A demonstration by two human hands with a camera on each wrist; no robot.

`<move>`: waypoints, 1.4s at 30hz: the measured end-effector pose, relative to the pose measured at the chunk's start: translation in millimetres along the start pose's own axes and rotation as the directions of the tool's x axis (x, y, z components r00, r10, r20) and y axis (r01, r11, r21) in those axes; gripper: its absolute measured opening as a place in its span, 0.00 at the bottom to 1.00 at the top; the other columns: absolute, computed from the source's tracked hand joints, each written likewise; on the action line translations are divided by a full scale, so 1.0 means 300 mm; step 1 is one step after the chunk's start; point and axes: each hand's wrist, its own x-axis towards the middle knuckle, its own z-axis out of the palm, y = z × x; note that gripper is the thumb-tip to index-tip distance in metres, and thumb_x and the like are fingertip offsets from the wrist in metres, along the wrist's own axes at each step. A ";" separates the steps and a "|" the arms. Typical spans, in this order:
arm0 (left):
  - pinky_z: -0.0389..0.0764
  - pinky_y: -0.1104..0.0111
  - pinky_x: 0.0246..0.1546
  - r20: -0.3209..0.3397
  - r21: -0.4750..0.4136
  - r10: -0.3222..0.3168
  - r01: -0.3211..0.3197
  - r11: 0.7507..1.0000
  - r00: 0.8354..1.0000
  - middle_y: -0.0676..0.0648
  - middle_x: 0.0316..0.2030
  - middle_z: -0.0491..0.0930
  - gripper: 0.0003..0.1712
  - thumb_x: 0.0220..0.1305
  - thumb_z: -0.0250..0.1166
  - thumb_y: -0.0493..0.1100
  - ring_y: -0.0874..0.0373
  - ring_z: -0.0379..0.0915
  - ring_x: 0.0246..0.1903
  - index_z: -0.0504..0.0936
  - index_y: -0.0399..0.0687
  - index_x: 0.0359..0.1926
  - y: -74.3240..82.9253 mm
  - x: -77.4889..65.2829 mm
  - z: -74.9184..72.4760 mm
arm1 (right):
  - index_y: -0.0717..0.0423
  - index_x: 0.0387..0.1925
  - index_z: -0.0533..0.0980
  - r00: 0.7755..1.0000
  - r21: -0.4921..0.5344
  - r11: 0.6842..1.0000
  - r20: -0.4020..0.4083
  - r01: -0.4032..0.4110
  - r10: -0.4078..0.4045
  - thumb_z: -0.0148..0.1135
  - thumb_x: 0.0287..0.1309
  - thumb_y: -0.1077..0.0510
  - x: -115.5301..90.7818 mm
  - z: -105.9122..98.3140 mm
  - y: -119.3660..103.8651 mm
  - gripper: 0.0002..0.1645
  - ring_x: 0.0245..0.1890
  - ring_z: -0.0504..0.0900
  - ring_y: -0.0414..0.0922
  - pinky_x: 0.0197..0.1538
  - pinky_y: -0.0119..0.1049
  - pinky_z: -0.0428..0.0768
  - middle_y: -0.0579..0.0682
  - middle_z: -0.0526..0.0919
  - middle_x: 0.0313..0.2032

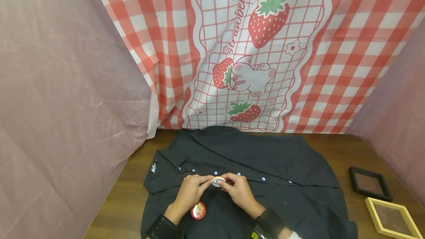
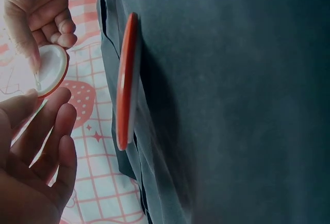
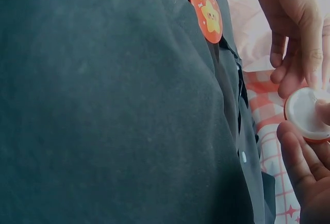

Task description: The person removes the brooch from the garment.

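Above the dark button-up shirt (image 1: 285, 158), both hands hold a round pin badge (image 1: 217, 182), its white back turned toward me and its rim orange-red. My left hand (image 1: 191, 189) pinches one edge of it; in the left wrist view its thumb and fingertips meet that edge. From the other side my right hand (image 1: 239, 191) grips the badge, and its thumb (image 3: 324, 111) lies on the white back. A second badge (image 1: 198, 210), red with a yellow star, lies on the shirt beside my left wrist. That badge (image 2: 128, 79) shows edge-on in the left wrist view.
The shirt lies on a brown wooden table (image 1: 116, 194), its collar (image 1: 170, 163) to the left and a row of pale buttons across it. A black frame (image 1: 370, 183) and a yellow frame (image 1: 393, 217) lie at the right. Behind hangs a strawberry-print checked curtain (image 1: 299, 69).
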 end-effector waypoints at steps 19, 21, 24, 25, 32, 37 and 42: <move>0.81 0.70 0.30 0.089 -0.071 -0.030 0.037 0.997 0.996 0.52 0.34 0.89 0.09 0.59 0.69 0.43 0.62 0.85 0.31 0.90 0.51 0.40 -0.002 0.016 -0.004 | 0.62 0.32 0.83 0.999 0.019 0.999 0.026 -0.028 0.027 0.69 0.54 0.63 0.006 -0.003 0.019 0.05 0.20 0.77 0.29 0.25 0.24 0.76 0.53 0.84 0.21; 0.82 0.69 0.31 0.101 -0.083 -0.037 0.045 0.995 0.994 0.52 0.35 0.89 0.09 0.59 0.69 0.43 0.61 0.85 0.32 0.90 0.51 0.40 -0.002 0.022 -0.008 | 0.61 0.32 0.83 0.999 0.014 1.000 0.025 -0.021 0.021 0.69 0.54 0.63 0.011 -0.004 0.018 0.05 0.20 0.77 0.29 0.25 0.24 0.76 0.53 0.85 0.22; 0.83 0.68 0.34 0.121 -0.096 -0.050 0.062 0.993 0.991 0.51 0.36 0.89 0.09 0.61 0.68 0.43 0.60 0.85 0.34 0.90 0.51 0.41 -0.001 0.023 -0.012 | 0.61 0.32 0.83 0.999 0.000 1.000 0.030 -0.020 0.020 0.69 0.54 0.64 0.014 -0.007 0.015 0.04 0.20 0.77 0.29 0.25 0.25 0.77 0.53 0.85 0.23; 0.83 0.67 0.35 0.128 -0.104 -0.055 0.069 0.992 0.990 0.50 0.37 0.89 0.09 0.61 0.67 0.43 0.60 0.85 0.35 0.90 0.50 0.42 0.000 0.022 -0.013 | 0.61 0.32 0.83 0.999 -0.002 1.000 0.032 -0.018 0.018 0.69 0.54 0.64 0.013 -0.008 0.013 0.04 0.20 0.78 0.29 0.25 0.25 0.77 0.53 0.85 0.23; 0.84 0.66 0.38 0.137 -0.142 -0.098 0.118 0.983 0.986 0.50 0.39 0.89 0.11 0.63 0.65 0.45 0.59 0.86 0.38 0.89 0.48 0.42 0.004 0.019 -0.024 | 0.57 0.32 0.83 0.998 -0.046 0.998 0.049 0.050 -0.048 0.69 0.55 0.62 0.018 -0.018 -0.001 0.03 0.20 0.75 0.28 0.24 0.26 0.75 0.47 0.83 0.22; 0.84 0.66 0.40 0.141 -0.149 -0.105 0.126 0.981 0.984 0.49 0.39 0.89 0.11 0.65 0.64 0.46 0.58 0.86 0.39 0.89 0.48 0.43 0.007 0.017 -0.027 | 0.57 0.32 0.83 0.995 -0.045 0.995 0.050 0.086 -0.084 0.69 0.55 0.61 0.014 -0.023 -0.002 0.03 0.21 0.74 0.28 0.24 0.26 0.75 0.47 0.83 0.22; 0.84 0.67 0.39 0.142 -0.171 -0.098 0.122 0.978 0.985 0.49 0.39 0.89 0.12 0.65 0.64 0.47 0.58 0.86 0.39 0.89 0.48 0.43 0.012 0.017 -0.024 | 0.58 0.33 0.83 0.994 -0.052 0.993 0.031 0.104 -0.102 0.69 0.54 0.62 0.006 -0.030 -0.003 0.03 0.23 0.75 0.27 0.27 0.26 0.77 0.47 0.84 0.24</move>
